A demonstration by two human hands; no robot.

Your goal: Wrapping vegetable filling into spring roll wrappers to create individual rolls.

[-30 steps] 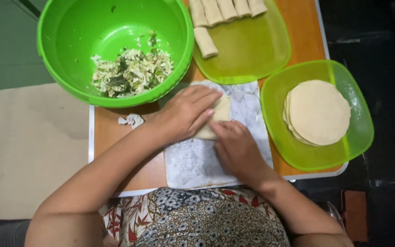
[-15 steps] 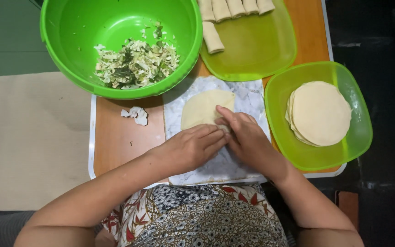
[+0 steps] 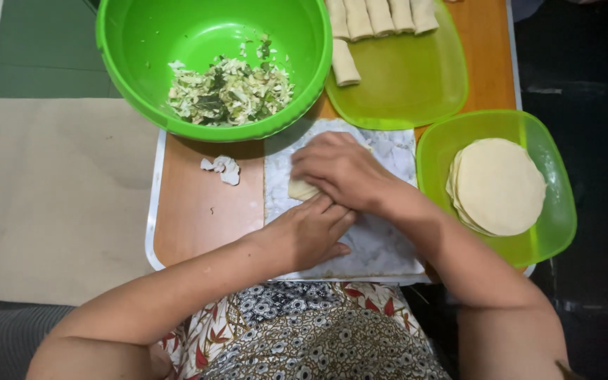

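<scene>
Right hand: the right hand (image 3: pixel 343 171) lies palm down over one rolled wrapper (image 3: pixel 302 189), fingers curled across it and pressing on it; only the roll's left end shows past the fingertips.
Left hand: the left hand (image 3: pixel 312 232) rests just below the right one, fingers stretched and flat, their tips touching the near edge of the roll; it grasps nothing.
Work surface: one white marbled board (image 3: pixel 381 246) lies beneath both hands, on one orange tabletop (image 3: pixel 202 211) with a pale rim.
Filling: one round green bowl (image 3: pixel 142 42) stands beyond the hands, up and to the left, its rim overlapping the far edge of the board; one heap of shredded green and white vegetable filling (image 3: pixel 230 90) lies in its bottom.
Finished rolls: one flat light-green plate (image 3: pixel 409 84) sits beyond the right hand; five finished rolls (image 3: pixel 381 15) are in view on it, four side by side at the far edge, cut off by the frame, and one alone nearer the bowl.
Wrappers: one square green tray (image 3: pixel 557 218) stands right of the right hand, holding one stack of round pale wrappers (image 3: pixel 497 186); the number in the stack cannot be told.
Scrap: one small crumpled white scrap (image 3: pixel 224 167) lies on the tabletop left of both hands, apart from the board.
</scene>
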